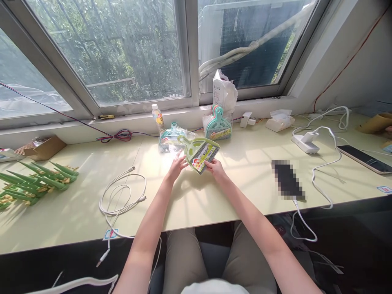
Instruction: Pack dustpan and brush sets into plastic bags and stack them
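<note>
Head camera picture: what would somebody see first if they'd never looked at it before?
First, the green dustpan held up over the middle of the table by the left hand and right hand. Behind it, more dustpans lean by the window. A white cable coils to the left, and green spikes lie at the far left edge.

cables (122, 196) on pale desk (76, 212)

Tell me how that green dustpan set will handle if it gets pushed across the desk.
The dustpan set, held between the left hand and right hand, looks like thin moulded plastic, so probably light and stiff. Its flat pan suggests it would slide, not roll. The glossy label may be a bit slippery.
</note>
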Action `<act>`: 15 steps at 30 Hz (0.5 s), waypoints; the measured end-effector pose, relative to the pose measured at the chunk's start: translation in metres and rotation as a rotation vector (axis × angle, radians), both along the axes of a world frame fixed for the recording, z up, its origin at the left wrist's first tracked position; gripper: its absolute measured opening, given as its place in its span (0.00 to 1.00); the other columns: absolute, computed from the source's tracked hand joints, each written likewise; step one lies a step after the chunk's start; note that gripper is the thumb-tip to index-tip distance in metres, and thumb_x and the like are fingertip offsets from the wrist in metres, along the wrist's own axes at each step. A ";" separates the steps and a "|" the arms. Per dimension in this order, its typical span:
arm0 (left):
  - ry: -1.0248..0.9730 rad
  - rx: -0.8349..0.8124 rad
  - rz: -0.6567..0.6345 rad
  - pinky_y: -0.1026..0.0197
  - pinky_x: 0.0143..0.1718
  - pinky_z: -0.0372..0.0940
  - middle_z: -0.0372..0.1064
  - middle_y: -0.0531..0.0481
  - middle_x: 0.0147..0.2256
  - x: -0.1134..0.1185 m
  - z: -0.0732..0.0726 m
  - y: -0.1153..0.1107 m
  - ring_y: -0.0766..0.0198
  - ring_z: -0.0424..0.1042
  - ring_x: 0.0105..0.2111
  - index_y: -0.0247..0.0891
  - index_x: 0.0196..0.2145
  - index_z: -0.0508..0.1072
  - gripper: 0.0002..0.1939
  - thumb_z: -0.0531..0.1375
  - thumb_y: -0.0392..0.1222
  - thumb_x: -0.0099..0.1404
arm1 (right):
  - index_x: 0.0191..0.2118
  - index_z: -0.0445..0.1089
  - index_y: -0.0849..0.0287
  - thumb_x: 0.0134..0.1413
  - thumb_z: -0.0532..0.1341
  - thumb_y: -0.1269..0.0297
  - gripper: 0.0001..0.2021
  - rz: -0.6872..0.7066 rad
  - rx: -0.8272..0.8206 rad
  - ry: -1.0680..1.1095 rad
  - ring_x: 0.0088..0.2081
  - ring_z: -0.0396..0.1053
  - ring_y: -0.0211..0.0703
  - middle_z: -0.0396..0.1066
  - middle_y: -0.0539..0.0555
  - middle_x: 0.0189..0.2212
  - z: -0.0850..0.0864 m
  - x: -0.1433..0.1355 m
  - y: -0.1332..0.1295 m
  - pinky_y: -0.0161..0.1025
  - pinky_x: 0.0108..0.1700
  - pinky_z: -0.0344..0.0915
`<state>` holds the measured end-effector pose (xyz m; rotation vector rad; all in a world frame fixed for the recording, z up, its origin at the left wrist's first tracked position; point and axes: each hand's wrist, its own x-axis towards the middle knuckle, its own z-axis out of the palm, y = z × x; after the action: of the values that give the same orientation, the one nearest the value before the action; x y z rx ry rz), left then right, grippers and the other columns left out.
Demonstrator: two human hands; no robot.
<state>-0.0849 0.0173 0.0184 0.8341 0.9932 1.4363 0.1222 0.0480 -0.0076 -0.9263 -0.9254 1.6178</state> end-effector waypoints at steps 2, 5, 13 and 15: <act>-0.009 0.042 -0.020 0.50 0.54 0.71 0.76 0.43 0.53 0.004 0.002 -0.003 0.52 0.76 0.52 0.42 0.64 0.66 0.38 0.71 0.45 0.58 | 0.36 0.76 0.59 0.35 0.80 0.61 0.20 0.066 0.024 -0.018 0.49 0.79 0.60 0.83 0.59 0.40 0.001 -0.001 -0.001 0.57 0.54 0.77; -0.017 0.103 -0.046 0.51 0.53 0.71 0.76 0.43 0.54 0.010 0.004 -0.006 0.49 0.75 0.54 0.41 0.62 0.68 0.38 0.72 0.47 0.56 | 0.37 0.76 0.59 0.32 0.80 0.58 0.23 0.111 0.059 -0.044 0.48 0.80 0.61 0.83 0.59 0.38 0.002 -0.005 -0.004 0.58 0.53 0.78; -0.013 0.028 -0.187 0.50 0.50 0.71 0.79 0.40 0.47 0.039 -0.013 -0.007 0.50 0.78 0.47 0.33 0.53 0.75 0.30 0.73 0.48 0.56 | 0.37 0.75 0.58 0.40 0.78 0.58 0.19 -0.033 0.076 -0.027 0.49 0.79 0.56 0.82 0.58 0.43 -0.002 -0.003 -0.006 0.53 0.54 0.77; -0.031 0.024 -0.171 0.49 0.51 0.70 0.79 0.39 0.46 0.041 -0.015 -0.005 0.49 0.78 0.48 0.33 0.53 0.75 0.29 0.72 0.51 0.58 | 0.38 0.75 0.58 0.40 0.78 0.59 0.19 -0.020 0.074 -0.051 0.49 0.79 0.57 0.82 0.59 0.42 -0.001 -0.002 -0.005 0.53 0.54 0.78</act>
<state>-0.0443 0.0118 0.0031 0.8902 0.8618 1.3132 0.1201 0.0433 -0.0086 -0.9262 -1.0012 1.5392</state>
